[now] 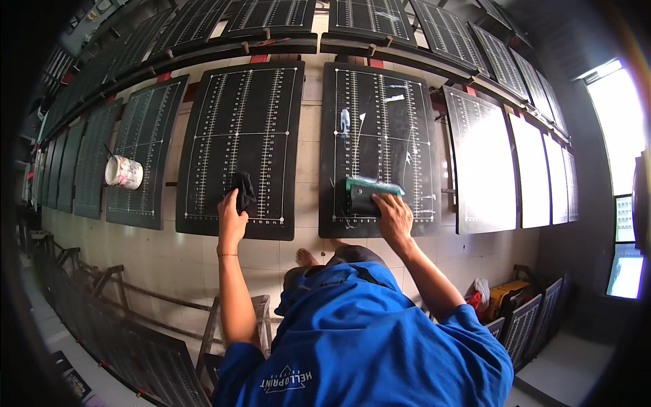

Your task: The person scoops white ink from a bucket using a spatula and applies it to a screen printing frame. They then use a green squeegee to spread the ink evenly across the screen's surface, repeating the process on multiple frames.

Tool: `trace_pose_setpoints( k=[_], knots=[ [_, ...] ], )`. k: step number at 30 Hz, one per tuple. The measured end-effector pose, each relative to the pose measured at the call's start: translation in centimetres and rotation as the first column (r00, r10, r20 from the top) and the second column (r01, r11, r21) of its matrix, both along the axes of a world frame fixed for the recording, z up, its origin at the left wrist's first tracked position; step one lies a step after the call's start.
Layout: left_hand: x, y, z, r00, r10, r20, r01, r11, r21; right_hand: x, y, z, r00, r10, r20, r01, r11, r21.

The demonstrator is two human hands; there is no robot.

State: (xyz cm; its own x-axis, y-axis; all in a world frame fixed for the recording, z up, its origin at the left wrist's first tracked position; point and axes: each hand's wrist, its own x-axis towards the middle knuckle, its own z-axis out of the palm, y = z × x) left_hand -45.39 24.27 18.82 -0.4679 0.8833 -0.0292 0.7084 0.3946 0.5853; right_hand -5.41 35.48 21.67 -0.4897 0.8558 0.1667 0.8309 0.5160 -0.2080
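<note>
My left hand (232,216) is closed on a bunched black cloth (244,192), which rests against the lower part of a black board (260,166) printed with white scale lines. With my right hand (393,218) I grip a squeegee (364,201) that has a dark body and a green edge smeared with white. It is at the near part of a second black board (331,152). That board carries white and pale-blue smears (344,123), mostly beyond the squeegee. Whether the green edge touches the board I cannot tell.
A paint-stained white bucket (124,172) with a stick in it stands on a board to the left. Rows of similar boards (141,129) extend both ways, and a far row (271,17) lies beyond a dark rail. To the right, boards (483,163) glare white near a window (620,122).
</note>
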Motion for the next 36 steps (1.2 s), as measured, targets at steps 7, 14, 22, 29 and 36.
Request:
trace_pose_setpoints(
  k=[7,14,22,29,36],
  knots=[
    [0.1,-0.1,-1.0,0.996,0.083,-0.034,-0.085,0.996,-0.040,-4.0,17.1,-1.9,0.998,0.057,0.015,-0.058,0.996,0.066],
    [0.6,2.0,1.0,0.986,0.135,-0.096,-0.147,0.979,-0.140,-8.4,32.6,-0.8,0.998,0.053,-0.023,-0.049,0.989,0.141],
    [0.4,2.8,-0.4,0.973,0.153,-0.171,-0.174,0.978,-0.113,-5.4,20.4,-3.1,0.968,0.232,0.095,-0.237,0.970,0.044],
    [0.7,3.4,0.2,0.957,0.197,-0.211,-0.199,0.980,0.011,-7.2,26.3,2.1,0.991,0.116,0.063,-0.115,0.993,-0.015],
    [1.2,-0.3,0.2,0.823,0.334,0.460,-0.506,0.799,0.325,-10.5,36.9,-0.6,0.999,-0.052,-0.006,0.052,0.992,0.115]
  ],
)
